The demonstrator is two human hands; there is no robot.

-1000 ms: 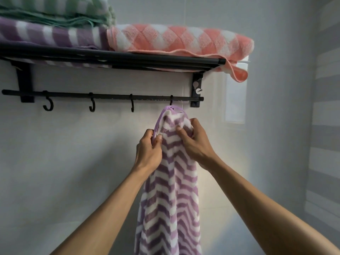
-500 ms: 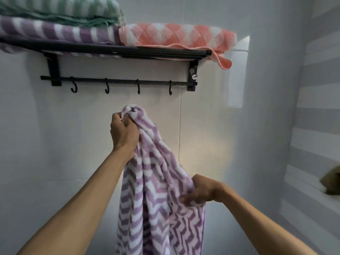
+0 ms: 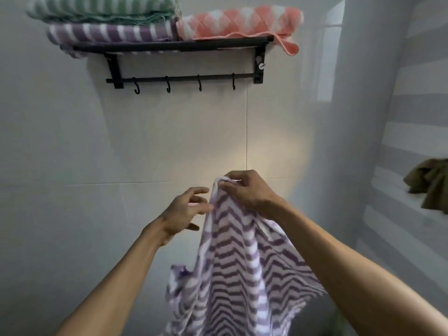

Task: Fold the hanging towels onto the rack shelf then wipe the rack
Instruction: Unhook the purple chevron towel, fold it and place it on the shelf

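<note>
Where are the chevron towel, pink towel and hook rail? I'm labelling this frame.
chevron towel (image 3: 232,263), head view, middle of hanging cloth.
pink towel (image 3: 240,21), head view, folded front face.
hook rail (image 3: 181,78), head view, bar between hooks.

We are in a home bathroom, with glossy pale wall tiles (image 3: 169,141) all around us and a grey-and-white striped side wall (image 3: 417,98). A black wall-mounted towel rack (image 3: 174,46) carries folded towels (image 3: 126,23) on its shelf, with a row of hooks (image 3: 168,87) beneath. A brown cloth (image 3: 431,183) sits on a ledge at the right.
</note>
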